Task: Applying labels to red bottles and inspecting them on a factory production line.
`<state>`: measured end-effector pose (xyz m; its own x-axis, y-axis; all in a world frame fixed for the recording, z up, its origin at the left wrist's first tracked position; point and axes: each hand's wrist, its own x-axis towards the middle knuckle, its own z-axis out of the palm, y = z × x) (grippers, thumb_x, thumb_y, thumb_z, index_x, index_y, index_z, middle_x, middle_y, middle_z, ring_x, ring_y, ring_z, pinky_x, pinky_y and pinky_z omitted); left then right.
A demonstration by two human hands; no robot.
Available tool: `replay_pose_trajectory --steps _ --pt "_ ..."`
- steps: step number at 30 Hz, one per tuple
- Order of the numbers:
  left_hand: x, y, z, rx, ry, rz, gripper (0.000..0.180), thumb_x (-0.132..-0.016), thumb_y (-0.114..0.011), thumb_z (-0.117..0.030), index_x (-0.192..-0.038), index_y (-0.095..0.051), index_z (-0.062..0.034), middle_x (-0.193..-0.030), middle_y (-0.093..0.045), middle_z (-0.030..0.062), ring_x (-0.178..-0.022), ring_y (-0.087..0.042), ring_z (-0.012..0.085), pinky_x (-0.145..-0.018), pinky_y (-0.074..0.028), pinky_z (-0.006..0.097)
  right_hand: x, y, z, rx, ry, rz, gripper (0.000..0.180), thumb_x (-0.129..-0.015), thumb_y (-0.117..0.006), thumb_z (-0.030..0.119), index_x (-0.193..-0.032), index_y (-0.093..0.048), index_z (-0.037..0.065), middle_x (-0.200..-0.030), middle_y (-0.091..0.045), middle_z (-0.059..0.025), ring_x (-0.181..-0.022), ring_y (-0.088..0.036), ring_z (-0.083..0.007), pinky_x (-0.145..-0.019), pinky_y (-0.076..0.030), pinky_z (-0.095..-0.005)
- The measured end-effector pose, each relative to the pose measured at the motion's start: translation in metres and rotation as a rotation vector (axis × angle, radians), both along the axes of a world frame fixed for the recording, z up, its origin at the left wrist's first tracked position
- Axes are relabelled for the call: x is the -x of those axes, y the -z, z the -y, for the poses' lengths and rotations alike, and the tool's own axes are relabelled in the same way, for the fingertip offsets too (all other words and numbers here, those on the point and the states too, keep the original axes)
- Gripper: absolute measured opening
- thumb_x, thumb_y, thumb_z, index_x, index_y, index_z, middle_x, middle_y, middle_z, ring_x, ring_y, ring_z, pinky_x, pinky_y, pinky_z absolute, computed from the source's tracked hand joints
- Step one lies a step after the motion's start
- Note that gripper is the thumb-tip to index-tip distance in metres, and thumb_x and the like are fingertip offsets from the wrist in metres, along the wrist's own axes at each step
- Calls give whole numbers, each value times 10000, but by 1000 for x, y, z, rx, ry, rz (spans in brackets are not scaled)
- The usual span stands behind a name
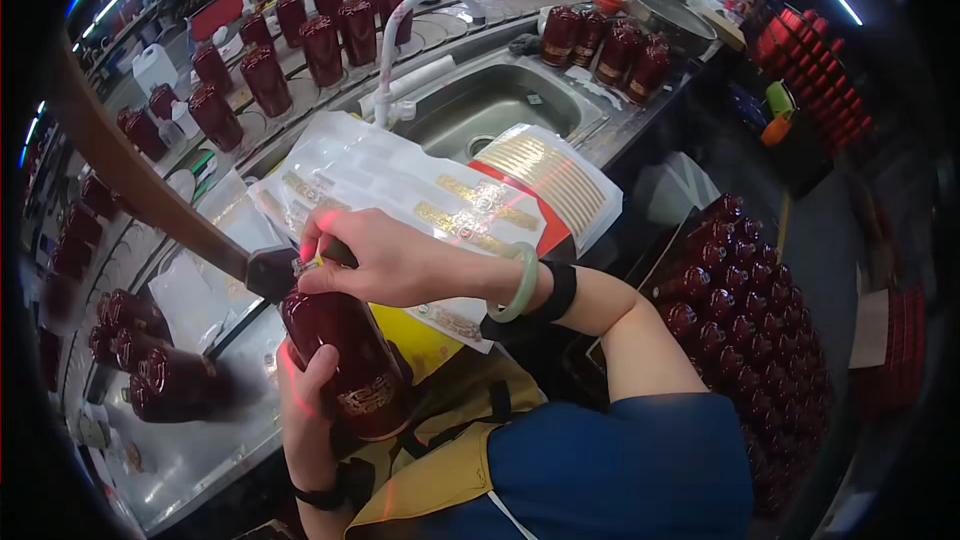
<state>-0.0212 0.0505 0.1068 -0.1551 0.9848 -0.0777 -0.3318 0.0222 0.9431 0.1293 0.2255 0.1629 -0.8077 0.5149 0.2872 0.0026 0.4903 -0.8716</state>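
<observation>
A glossy dark red bottle point(345, 350) with a gold ornament low on its side stands tilted in front of me. My left hand point(305, 385) wraps round its lower left side, thumb across the front. At the bottle's neck, my right hand point(345, 250) is closed in a pinch; whether a small piece is also between those fingers is hidden. Just beyond the hands lie white sheets with gold decals point(470, 202). A sheet of gold strips point(550, 175) rests on a red board to the right. Under the right wrist shows something yellow point(415, 340).
A steel sink point(500, 105) with a white tap point(385, 70) lies beyond the sheets. Dark red bottles point(265, 80) line the conveyor; others lie at left point(170, 380). Many more fill a crate point(735, 290) at right. A wooden post point(150, 170) slants down to a black block point(270, 272) beside the bottle's neck.
</observation>
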Motion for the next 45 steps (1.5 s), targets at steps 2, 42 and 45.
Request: replay_pose_trajectory --steps 2,42,45 --pt "-3 -12 -11 -16 3 -8 682 -877 -779 -395 -1343 -565 55 -1169 -714 137 -1002 -723 219 -884 -578 356 -10 -13 -8 -128 2 20 330 -949 -756 287 -1084 -615 20 -773 -660 -113 -740 -663 -282 -696 -506 -385" --pt "52 5 -10 -157 -760 -425 725 -1109 -366 -517 -1428 -497 121 -1472 -525 314 -1379 -504 445 -1185 -380 521 -302 43 -482 -504 1520 894 371 -961 -662 486 -1177 -762 201 -1215 -735 -146 -1182 -676 -367 -961 -539 -501" --pt "53 10 -11 -132 -752 -441 726 -1108 -370 -520 -1437 -492 115 -1482 -519 310 -1388 -495 443 -1189 -372 523 -302 38 -486 -453 1544 856 413 -929 -696 489 -1220 -740 198 -1244 -727 -155 -1202 -672 -370 -994 -528 -501"
